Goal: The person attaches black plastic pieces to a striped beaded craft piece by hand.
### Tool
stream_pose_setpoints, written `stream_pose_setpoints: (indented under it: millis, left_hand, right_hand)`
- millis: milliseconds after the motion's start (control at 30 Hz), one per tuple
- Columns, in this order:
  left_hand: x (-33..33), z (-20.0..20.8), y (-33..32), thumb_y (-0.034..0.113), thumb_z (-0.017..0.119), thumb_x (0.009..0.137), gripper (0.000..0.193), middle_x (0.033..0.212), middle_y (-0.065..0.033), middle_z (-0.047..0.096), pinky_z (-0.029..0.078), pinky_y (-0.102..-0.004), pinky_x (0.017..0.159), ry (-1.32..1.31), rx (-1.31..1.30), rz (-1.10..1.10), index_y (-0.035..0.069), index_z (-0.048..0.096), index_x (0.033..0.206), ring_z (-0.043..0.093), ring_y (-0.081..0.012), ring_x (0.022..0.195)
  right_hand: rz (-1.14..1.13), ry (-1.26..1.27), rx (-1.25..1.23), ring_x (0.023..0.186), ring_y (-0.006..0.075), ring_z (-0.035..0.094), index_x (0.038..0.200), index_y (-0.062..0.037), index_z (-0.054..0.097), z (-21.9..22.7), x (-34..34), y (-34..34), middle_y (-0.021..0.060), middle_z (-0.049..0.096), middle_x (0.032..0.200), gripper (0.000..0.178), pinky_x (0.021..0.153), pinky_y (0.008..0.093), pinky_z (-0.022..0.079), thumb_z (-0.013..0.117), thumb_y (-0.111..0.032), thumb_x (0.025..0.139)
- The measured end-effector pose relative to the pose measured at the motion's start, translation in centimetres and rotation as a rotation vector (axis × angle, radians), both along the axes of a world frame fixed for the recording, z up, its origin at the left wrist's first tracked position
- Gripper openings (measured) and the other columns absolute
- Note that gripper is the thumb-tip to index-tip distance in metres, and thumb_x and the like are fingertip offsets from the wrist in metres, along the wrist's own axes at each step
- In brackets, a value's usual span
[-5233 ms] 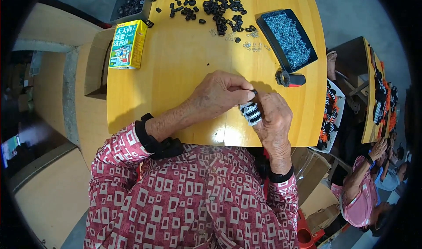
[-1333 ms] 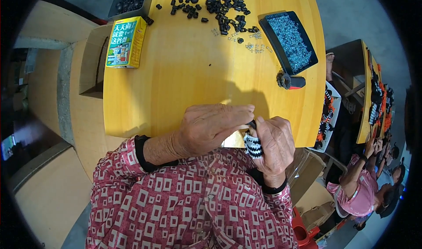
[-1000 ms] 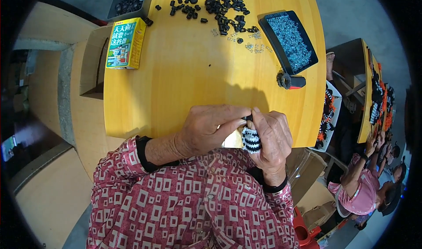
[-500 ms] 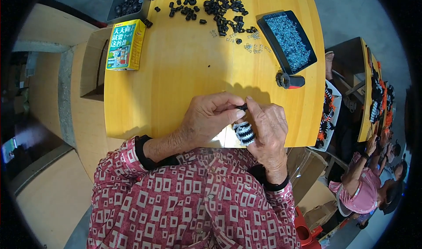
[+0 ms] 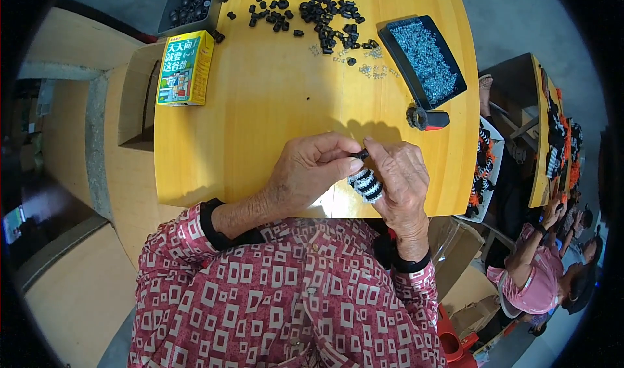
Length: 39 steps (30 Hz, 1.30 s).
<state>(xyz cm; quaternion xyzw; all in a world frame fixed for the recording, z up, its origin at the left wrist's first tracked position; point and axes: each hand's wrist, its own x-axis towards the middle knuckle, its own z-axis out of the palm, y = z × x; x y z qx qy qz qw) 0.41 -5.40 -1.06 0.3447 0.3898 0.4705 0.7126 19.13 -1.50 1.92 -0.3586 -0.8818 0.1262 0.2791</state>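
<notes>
Close to the table's front edge, my two hands meet over a small piece of work. Between finger and thumb, my left hand (image 5: 315, 166) pinches a small black plastic part (image 5: 361, 154). My right hand (image 5: 401, 179) is closed around a black-and-white striped knitted piece (image 5: 366, 186), its index finger reaching up to the black part. The knitted piece hangs tilted below the fingertips, partly covered by the right hand. Whether the black part is joined to it is hidden by the fingers.
Many black plastic parts (image 5: 325, 17) lie scattered at the table's far side. A black tray (image 5: 426, 62) of small clear pieces stands right, beside a dark red-and-black tool (image 5: 429, 118). A yellow-green carton (image 5: 186, 69) stands left, near a bin (image 5: 195, 4). People (image 5: 533, 270) work at right.
The striped knitted piece has tilted and shifted slightly right with my right hand. My left hand keeps its pinch on the black part, which has risen a little.
</notes>
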Motion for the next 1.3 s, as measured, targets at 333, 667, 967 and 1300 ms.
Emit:
stream_pose_setpoints:
  millis: [333, 667, 967, 1300]
  left_hand:
    - [-0.4, -0.1, 0.4, 0.006, 0.063, 0.093, 0.019, 0.093, -0.0021, 0.068, 0.051, -0.0218, 0.077, 0.297, -0.005, -0.123, -0.003, 0.065, 0.111, 0.06, -0.0056, 0.087]
    - [-0.1, 0.5, 0.4, 0.006, 0.064, 0.092, 0.019, 0.086, -0.0003, 0.067, 0.049, -0.0217, 0.073, 0.42, 0.044, -0.1, -0.003, 0.067, 0.108, 0.058, -0.0046, 0.081]
    - [-1.0, 0.9, 1.7, 0.01, 0.064, 0.093, 0.02, 0.083, -0.0026, 0.067, 0.049, -0.0243, 0.07, 0.457, 0.011, -0.276, -0.005, 0.067, 0.105, 0.058, -0.0061, 0.079]
    - [-0.8, 0.5, 1.5, 0.01, 0.065, 0.092, 0.017, 0.08, -0.0004, 0.064, 0.047, -0.024, 0.067, 0.483, 0.029, -0.27, -0.005, 0.067, 0.099, 0.055, -0.0049, 0.076]
  right_hand:
    - [0.068, -0.08, 0.102, 0.075, 0.0282, 0.06, 0.103, 0.0048, 0.065, 0.1, -0.1, 0.2, 0.0122, 0.061, 0.083, 0.04, 0.072, 0.04, 0.048, 0.068, -0.005, 0.064]
    - [0.094, -0.105, 0.069, 0.071, 0.0277, 0.058, 0.097, 0.0055, 0.064, -0.5, 0.5, 0.4, 0.0129, 0.057, 0.077, 0.034, 0.066, 0.0379, 0.047, 0.067, -0.003, 0.065]
    - [0.113, -0.115, 0.076, 0.069, 0.0271, 0.056, 0.094, 0.0038, 0.064, -0.2, 0.7, 0.5, 0.011, 0.054, 0.074, 0.036, 0.063, 0.0373, 0.044, 0.068, -0.006, 0.06]
    - [0.127, -0.091, 0.038, 0.066, 0.0265, 0.054, 0.087, 0.001, 0.06, -0.8, 0.7, 0.6, 0.0101, 0.051, 0.072, 0.029, 0.06, 0.0376, 0.043, 0.067, -0.004, 0.059]
